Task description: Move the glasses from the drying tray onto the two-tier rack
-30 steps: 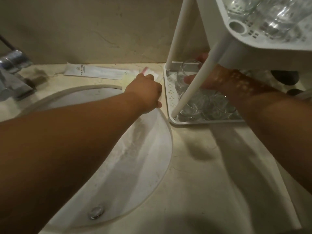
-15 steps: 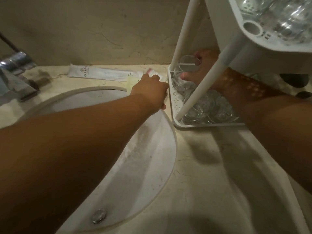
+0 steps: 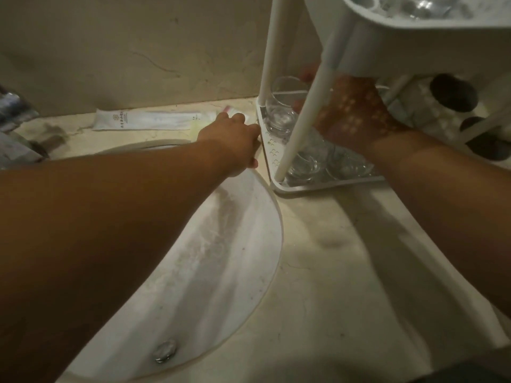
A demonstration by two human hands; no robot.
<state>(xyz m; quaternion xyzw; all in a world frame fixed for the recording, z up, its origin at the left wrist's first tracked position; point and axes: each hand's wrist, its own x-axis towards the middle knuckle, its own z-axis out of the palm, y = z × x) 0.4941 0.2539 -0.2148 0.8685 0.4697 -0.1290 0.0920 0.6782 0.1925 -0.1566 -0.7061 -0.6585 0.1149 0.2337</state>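
Right hand (image 3: 351, 111) reaches under the rack (image 3: 290, 145), fingers seemingly wrapped round the upright glass (image 3: 282, 111) at the rack's lower back corner. Left hand (image 3: 232, 139) curled, braced beside the rack. Glass: rigid, slick, breakable; grip mid-wall.

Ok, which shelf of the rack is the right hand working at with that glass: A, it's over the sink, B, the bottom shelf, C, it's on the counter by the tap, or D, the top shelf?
B: the right hand reaches under the top shelf and holds a glass at the back corner of the bottom shelf, beside other glasses.
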